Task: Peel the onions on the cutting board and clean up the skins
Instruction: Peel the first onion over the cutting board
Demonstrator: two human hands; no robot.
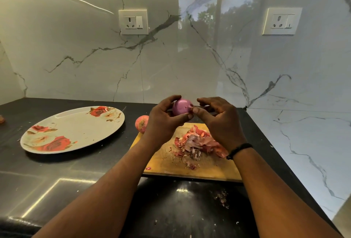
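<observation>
My left hand [163,122] grips a smooth purple onion [181,107] above the far end of the wooden cutting board [207,169]. My right hand [218,122] is right beside it, thumb and fingertips pinching at the onion's right side. A pile of reddish onion skins [199,141] lies on the board below my right hand, with small crumbs scattered around it. A second onion [141,123], still in its reddish skin, sits on the counter by the board's far left corner.
A large oval plate with a rose pattern [74,129] rests on the dark counter [57,171] to the left. A marble wall rises behind and to the right, bearing two sockets [133,22]. Skin crumbs [222,198] dot the counter in front of the board.
</observation>
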